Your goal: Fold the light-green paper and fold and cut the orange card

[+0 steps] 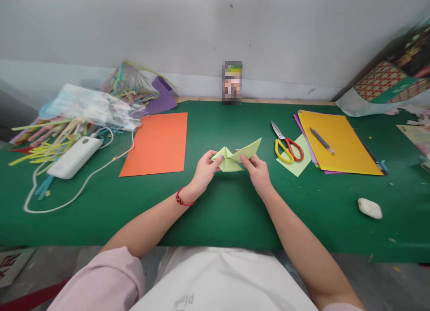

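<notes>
Both the left hand (206,168) and the right hand (258,171) pinched a folded light-green paper (228,164) over the middle of the green tabletop (221,212). To the right, scissors (284,139) lay partly on a light-green sheet (298,168), beside a yellow-topped paper stack (352,145) bearing a pen (321,140). Orange paper (157,145) lay to the left. A white case (370,208) lay toward the front edge, at right; a pixelated upright object (232,83) stood at the back edge.

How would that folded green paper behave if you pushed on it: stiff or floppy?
The folded green paper would probably be light: it looks thin, pinched by the left hand and right hand. Its creases likely stiffen it, since the long flap juts out without visible sagging. A firm push, though, might crumple that flap's thin point.
</notes>
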